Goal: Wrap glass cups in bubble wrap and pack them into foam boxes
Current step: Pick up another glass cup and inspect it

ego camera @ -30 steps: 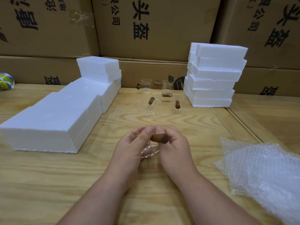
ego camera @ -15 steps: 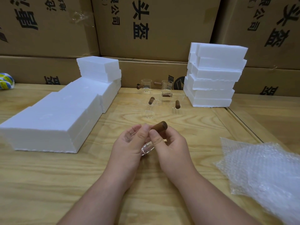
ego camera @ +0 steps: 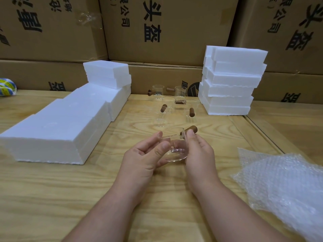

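Note:
I hold a clear glass cup (ego camera: 176,145) with a brown wooden handle (ego camera: 191,129) just above the wooden table (ego camera: 70,189). My left hand (ego camera: 145,156) grips its left side with thumb and fingers. My right hand (ego camera: 198,151) grips the right side, thumb pressed at the handle's base. The handle points up and to the right. Several more glass cups (ego camera: 174,105) with wooden handles stand behind it at the table's back. A heap of bubble wrap (ego camera: 283,186) lies at the right. White foam boxes (ego camera: 57,130) lie in a row at the left.
A stack of white foam boxes (ego camera: 230,81) stands at the back right. Two more foam boxes (ego camera: 108,74) sit on the far end of the left row. Cardboard cartons (ego camera: 157,32) wall off the back. A blue and yellow roll (ego camera: 7,87) lies at the far left.
Both hands have turned the cup: its handle swung from pointing toward me to pointing up and right, and the cup now sits more upright between my hands.

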`<state>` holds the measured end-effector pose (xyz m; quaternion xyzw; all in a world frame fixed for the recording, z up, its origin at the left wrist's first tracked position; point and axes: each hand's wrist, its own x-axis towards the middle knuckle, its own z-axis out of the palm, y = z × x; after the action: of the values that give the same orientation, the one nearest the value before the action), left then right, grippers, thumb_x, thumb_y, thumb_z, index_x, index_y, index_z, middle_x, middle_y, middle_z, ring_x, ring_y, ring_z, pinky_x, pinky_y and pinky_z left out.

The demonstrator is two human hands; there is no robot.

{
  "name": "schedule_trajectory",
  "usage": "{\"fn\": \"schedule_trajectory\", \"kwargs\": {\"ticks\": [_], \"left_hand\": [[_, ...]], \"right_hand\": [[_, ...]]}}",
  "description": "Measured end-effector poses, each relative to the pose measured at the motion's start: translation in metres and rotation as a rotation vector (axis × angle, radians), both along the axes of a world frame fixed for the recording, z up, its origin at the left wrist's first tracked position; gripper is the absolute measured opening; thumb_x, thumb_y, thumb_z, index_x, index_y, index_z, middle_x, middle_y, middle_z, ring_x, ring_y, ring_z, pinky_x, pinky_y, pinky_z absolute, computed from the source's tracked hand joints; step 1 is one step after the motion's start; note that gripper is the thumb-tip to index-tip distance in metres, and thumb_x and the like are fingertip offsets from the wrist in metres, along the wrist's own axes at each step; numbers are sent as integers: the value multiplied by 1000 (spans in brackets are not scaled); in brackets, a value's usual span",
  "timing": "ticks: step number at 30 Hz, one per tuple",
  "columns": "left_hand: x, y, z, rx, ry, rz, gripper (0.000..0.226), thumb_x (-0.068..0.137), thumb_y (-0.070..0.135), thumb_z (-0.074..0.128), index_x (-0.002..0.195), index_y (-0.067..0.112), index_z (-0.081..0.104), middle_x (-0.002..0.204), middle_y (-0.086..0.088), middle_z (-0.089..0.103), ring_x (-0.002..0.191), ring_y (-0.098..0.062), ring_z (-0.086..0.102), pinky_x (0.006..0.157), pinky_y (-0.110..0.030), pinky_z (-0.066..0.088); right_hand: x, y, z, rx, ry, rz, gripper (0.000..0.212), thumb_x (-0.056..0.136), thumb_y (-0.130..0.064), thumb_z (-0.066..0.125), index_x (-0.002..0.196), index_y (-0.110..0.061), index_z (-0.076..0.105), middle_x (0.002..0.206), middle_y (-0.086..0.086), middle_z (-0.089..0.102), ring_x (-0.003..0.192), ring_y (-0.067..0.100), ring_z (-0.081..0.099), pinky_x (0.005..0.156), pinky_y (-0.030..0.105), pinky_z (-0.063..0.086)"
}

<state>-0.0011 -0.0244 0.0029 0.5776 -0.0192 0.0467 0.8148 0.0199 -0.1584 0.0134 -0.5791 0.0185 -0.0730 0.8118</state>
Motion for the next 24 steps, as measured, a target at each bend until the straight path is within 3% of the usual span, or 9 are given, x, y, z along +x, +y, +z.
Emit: {"fn": "schedule_trajectory", "kwargs": {"ticks": [3,7,10,15,19,24], "left_hand": [[0,-1,-1,9,-2,2,66,63,40,89,121,16,72,118,-1,77,115,-20,71,90,-39,60],[-2,-3,2,-20,-3,5,56,63,45,82,113,21,76,119,-1,76,113,-18,72,84,-28,61],[-2,-4,2,-49,13,59,59,71,40,75,126,19,69,119,2,76,112,-14,72,88,-31,58],[2,-3,0,-59,30,187,21,100,21,60,117,26,70,115,10,77,111,-7,71,89,-27,58],[3,-3,1,-47,41,297,22,104,14,56,113,26,72,113,13,77,111,-2,70,99,-32,55],[-2,-3,2,85,52,371,24,102,18,61,118,32,71,116,20,75,117,5,64,112,-38,46]], "right_hand": [[3,-2,0,76,19,8,35,104,-36,52,95,-7,69,80,16,76,58,21,71,50,29,54],[7,-1,-6,3,2,-57,17,101,-36,57,106,-23,66,85,2,77,70,17,69,65,35,55],[8,-1,-8,-21,-40,-75,15,99,-22,62,113,-27,60,77,-6,72,67,8,64,68,31,55],[9,1,-11,-156,-102,-108,12,93,-17,71,98,-24,62,75,-9,68,66,10,63,65,29,55],[6,4,-14,-276,-100,-134,17,87,-24,78,92,-29,63,81,-6,73,77,18,73,74,33,58],[4,4,-14,-483,-103,-173,21,85,-30,80,87,-33,60,76,-16,71,73,0,68,63,10,46]]}}
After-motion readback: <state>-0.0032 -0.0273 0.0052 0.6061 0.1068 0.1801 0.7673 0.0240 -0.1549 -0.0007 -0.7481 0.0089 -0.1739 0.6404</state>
